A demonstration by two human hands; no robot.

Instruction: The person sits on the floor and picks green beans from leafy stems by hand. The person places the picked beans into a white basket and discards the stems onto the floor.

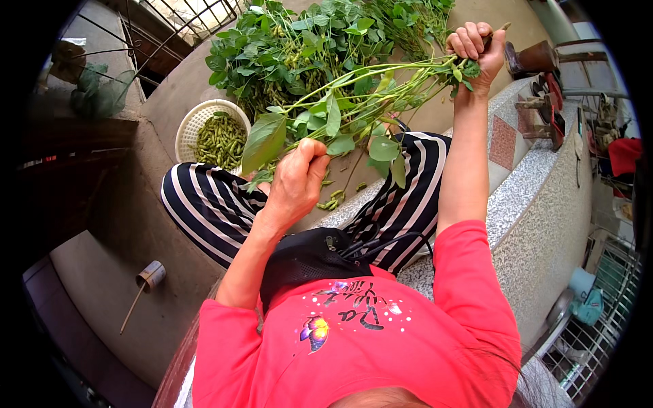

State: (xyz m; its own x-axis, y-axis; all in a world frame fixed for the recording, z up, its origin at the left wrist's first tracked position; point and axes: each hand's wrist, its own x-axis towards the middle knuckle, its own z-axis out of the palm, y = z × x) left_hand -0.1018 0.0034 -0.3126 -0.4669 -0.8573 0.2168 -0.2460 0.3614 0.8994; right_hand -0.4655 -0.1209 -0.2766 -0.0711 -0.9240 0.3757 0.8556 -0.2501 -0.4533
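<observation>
My right hand [477,53] is raised at the upper right, closed around the stem end of a soybean plant [377,102]. The stems slant down and left across my lap, bearing green leaves and a few pods. My left hand [298,178] is closed on the plant's leafy lower end; its fingertips are partly hidden. A white plastic basket [184,133] beyond my left knee holds many picked pods [220,140]. Ahead lies a heap of leafy soybean plants [301,56] with pods on them. Several loose pods [332,200] lie on the ground between my legs.
A speckled stone ledge [535,219] runs along my right, with a small wooden stool [548,115] on it and a brown boot [533,58] beyond. A can [152,275] with a stick lies at left. A wire rack [602,316] stands lower right; metal bars [189,23] rise upper left.
</observation>
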